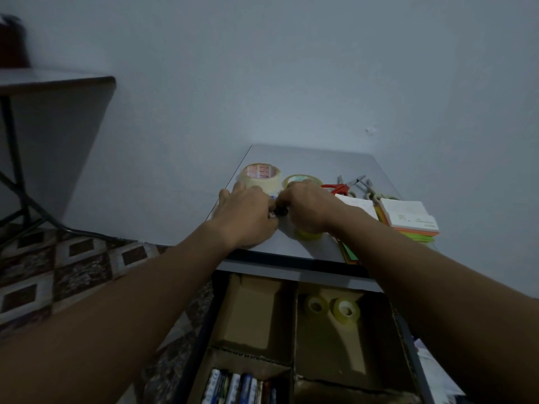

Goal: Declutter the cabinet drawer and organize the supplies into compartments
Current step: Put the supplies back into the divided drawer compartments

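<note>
Both my hands meet on top of the grey cabinet (309, 158). My left hand (248, 211) and my right hand (309, 205) curl round small dark items (280, 211) between them; what these are is mostly hidden. A wide beige tape roll (261, 174) and a yellowish tape roll (302, 179) stand just behind the hands. Another yellow roll (307, 234) peeks out under my right wrist. Below, the open drawer (204, 330) holds cardboard compartments: two small clear tape rolls (332, 309) in one, several pens (239, 386) in the front left one.
Red-handled scissors (339, 188), further scissors (370, 191) and stacks of white and coloured note paper (408, 220) lie on the right of the cabinet top. A dark table (58, 80) stands at left over a patterned floor (73, 263). A plain wall is behind.
</note>
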The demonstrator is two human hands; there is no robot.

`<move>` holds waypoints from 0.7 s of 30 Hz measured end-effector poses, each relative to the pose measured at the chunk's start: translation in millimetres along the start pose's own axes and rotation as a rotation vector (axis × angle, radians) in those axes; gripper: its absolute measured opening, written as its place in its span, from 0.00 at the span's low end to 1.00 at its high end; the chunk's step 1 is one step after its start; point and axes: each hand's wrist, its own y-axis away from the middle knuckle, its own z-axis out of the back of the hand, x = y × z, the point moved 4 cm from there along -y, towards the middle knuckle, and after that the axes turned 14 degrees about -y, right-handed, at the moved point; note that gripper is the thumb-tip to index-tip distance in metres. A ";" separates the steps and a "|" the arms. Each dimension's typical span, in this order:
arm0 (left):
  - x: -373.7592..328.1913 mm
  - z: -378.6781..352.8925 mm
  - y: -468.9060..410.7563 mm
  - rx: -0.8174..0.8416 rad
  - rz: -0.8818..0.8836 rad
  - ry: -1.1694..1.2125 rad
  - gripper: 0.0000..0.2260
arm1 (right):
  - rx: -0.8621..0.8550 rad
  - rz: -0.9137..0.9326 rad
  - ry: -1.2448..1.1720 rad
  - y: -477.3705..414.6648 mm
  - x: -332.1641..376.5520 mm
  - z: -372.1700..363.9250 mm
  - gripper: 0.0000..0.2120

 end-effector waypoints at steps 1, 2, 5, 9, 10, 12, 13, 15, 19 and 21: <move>-0.8 0.9 2.5 -0.018 -0.003 0.001 0.13 | -0.003 -0.004 -0.008 2.2 0.4 0.6 0.13; -1.6 1.5 5.1 -0.035 -0.007 0.004 0.13 | -0.004 -0.011 -0.020 4.8 0.5 1.2 0.13; -4.3 2.7 13.4 -0.074 -0.015 0.011 0.12 | -0.001 -0.033 -0.065 12.0 -0.9 2.4 0.12; -6.0 3.5 22.4 -0.125 0.005 0.020 0.13 | -0.064 -0.055 -0.117 13.7 -4.7 5.3 0.12; -6.0 3.7 24.3 -0.130 0.017 0.025 0.15 | -0.071 -0.055 -0.131 13.3 -4.6 5.7 0.13; -6.1 3.9 27.2 -0.125 0.038 0.010 0.18 | -0.043 -0.047 -0.140 12.9 -2.0 3.9 0.14; -6.4 3.9 28.0 -0.119 0.043 -0.001 0.18 | -0.019 -0.042 -0.136 13.0 -0.1 2.1 0.14; -6.7 4.0 28.6 -0.112 0.048 -0.010 0.16 | 0.015 -0.045 -0.133 12.8 2.8 -1.4 0.13; -6.0 3.7 28.3 -0.117 0.058 -0.012 0.13 | 0.014 -0.082 -0.107 11.5 2.2 -2.0 0.12; -5.6 3.8 28.1 -0.124 0.068 -0.015 0.13 | 0.001 -0.114 -0.104 12.1 1.5 0.3 0.12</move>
